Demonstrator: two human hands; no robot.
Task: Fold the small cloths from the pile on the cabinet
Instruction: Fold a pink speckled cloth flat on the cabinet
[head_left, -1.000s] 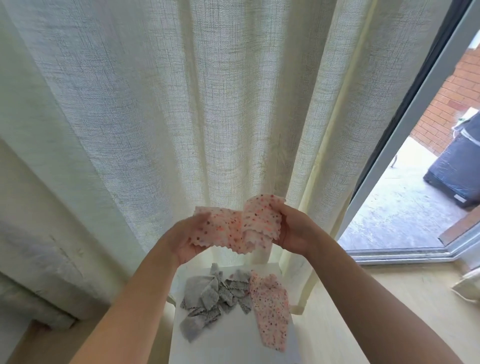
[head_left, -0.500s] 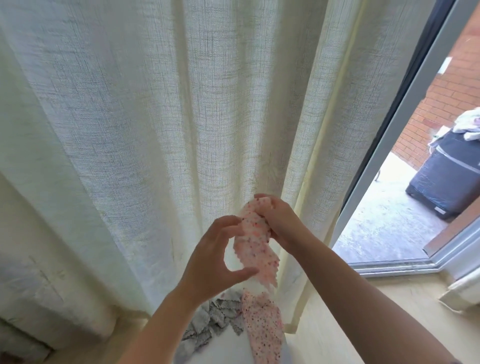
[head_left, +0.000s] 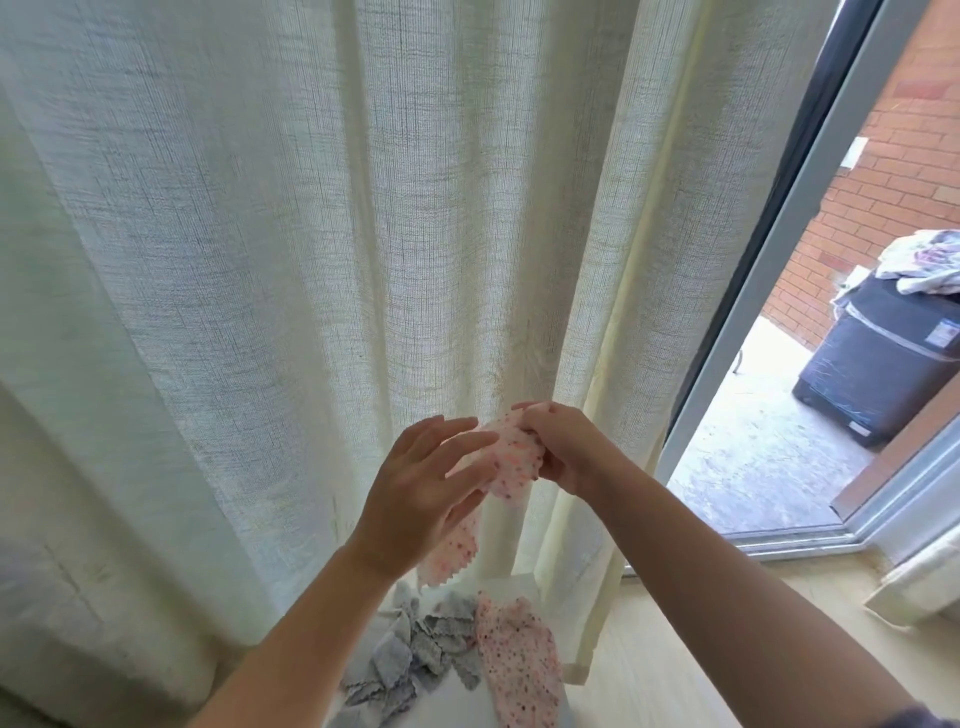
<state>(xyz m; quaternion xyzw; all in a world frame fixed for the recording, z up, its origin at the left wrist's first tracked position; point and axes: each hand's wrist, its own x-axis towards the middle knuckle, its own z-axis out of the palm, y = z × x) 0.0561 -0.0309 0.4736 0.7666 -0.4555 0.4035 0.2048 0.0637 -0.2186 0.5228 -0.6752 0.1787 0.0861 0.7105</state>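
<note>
A small pink dotted cloth (head_left: 511, 457) hangs in the air in front of the curtain. My right hand (head_left: 563, 447) pinches its upper edge. My left hand (head_left: 426, 483) lies against the cloth's left side with straight spread fingers, and the cloth's lower end (head_left: 447, 551) dangles below that hand. Beneath, on the white cabinet top (head_left: 452, 712), lie several crumpled grey cloths (head_left: 410, 654) and another pink dotted cloth (head_left: 519, 670) to their right.
A cream curtain (head_left: 311, 260) hangs right behind the cabinet and fills most of the view. At the right an open sliding door (head_left: 810, 197) gives onto a patio with a dark bin (head_left: 878, 364). Wooden floor (head_left: 649, 649) lies right of the cabinet.
The cloth was held spread between both hands; the left hand let go, and the cloth now hangs from the right hand. The left hand has come up flat against it.
</note>
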